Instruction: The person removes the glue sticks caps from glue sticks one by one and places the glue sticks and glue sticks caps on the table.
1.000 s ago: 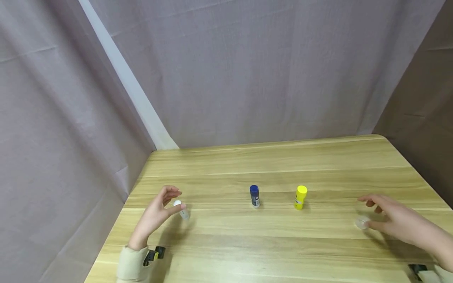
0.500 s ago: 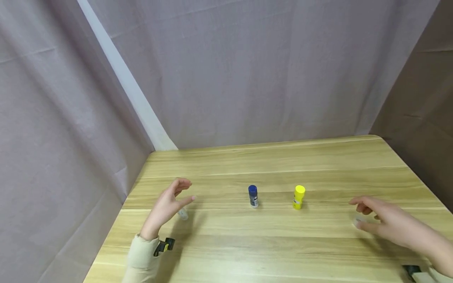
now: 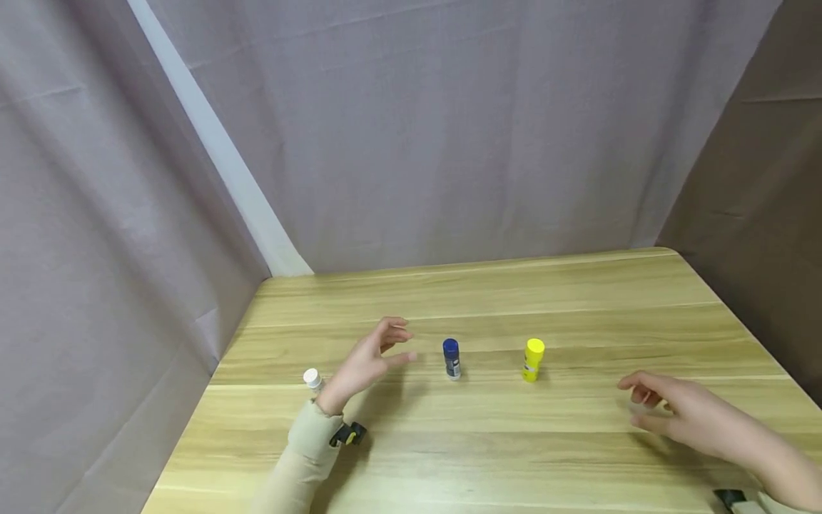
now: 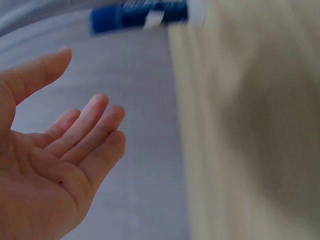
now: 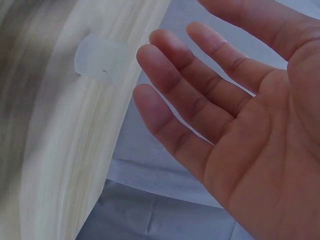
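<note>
My left hand (image 3: 364,365) is over the table to the left of an upright blue glue stick (image 3: 452,359), fingers spread loosely with nothing between them. In the left wrist view, the blue glue stick (image 4: 145,16) lies beyond the thumb, apart from the fingers. Behind the left wrist stands a small tube with a white cap (image 3: 312,378), its lower part partly hidden by the arm. On the right, my right hand (image 3: 690,412) hovers with relaxed, empty fingers near a small translucent cap-like piece (image 5: 102,59) on the table, mostly hidden by the thumb in the head view.
A yellow glue stick (image 3: 533,360) stands upright between the blue one and my right hand. The wooden table (image 3: 488,296) ends at grey curtains (image 3: 411,143) at the back and left, and a brown curtain (image 3: 764,214) at the right.
My left hand has left the white-capped tube and moved right toward the blue glue stick. My right hand has shifted slightly left in the head view, staying near the translucent piece.
</note>
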`<state>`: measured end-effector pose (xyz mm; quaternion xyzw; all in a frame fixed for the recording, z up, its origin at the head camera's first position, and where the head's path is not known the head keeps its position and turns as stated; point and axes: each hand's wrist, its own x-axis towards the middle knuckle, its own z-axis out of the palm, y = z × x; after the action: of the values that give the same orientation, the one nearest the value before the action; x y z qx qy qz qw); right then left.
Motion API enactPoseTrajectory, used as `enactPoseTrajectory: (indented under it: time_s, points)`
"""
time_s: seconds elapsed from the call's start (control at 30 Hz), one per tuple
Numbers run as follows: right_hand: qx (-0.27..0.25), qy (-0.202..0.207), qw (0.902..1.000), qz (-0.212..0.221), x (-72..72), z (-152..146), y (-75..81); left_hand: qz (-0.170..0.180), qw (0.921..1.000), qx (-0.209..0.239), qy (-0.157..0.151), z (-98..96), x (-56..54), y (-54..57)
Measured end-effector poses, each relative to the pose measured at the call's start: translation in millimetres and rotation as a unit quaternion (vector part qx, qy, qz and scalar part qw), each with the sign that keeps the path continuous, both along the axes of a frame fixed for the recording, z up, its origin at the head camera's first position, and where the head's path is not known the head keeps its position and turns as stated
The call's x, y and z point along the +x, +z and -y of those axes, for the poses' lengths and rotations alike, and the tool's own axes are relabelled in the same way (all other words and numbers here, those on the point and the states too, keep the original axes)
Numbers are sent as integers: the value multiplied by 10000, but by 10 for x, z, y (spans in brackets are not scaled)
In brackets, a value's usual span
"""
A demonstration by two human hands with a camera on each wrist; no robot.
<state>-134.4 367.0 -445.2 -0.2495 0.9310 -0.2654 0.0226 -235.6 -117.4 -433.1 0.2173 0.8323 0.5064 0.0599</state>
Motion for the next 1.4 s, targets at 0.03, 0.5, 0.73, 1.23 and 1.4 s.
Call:
enactPoseTrajectory:
  time_s: [0.03,0.5,0.73,1.23,1.4]
  points:
    - [-9,-7,10000,-43,1,1,-12,90,9999,29,-108,-64,-29,-42]
    - [-230,-5,9996,152,-8,41,-84,634,9948,-90,-787,-517,-119,-337]
    - [-280,89,9991,310,7,50,-154,756,9910,-106,-1099,-550,-76,-446]
    - [-174,-50,9979,623,-18,71,-130,394,9816,-852,-1664,-634,71,-412]
    - [-191,-38,9982,565,-22,81,-133,376,9799,-879,-1752,-634,102,-395]
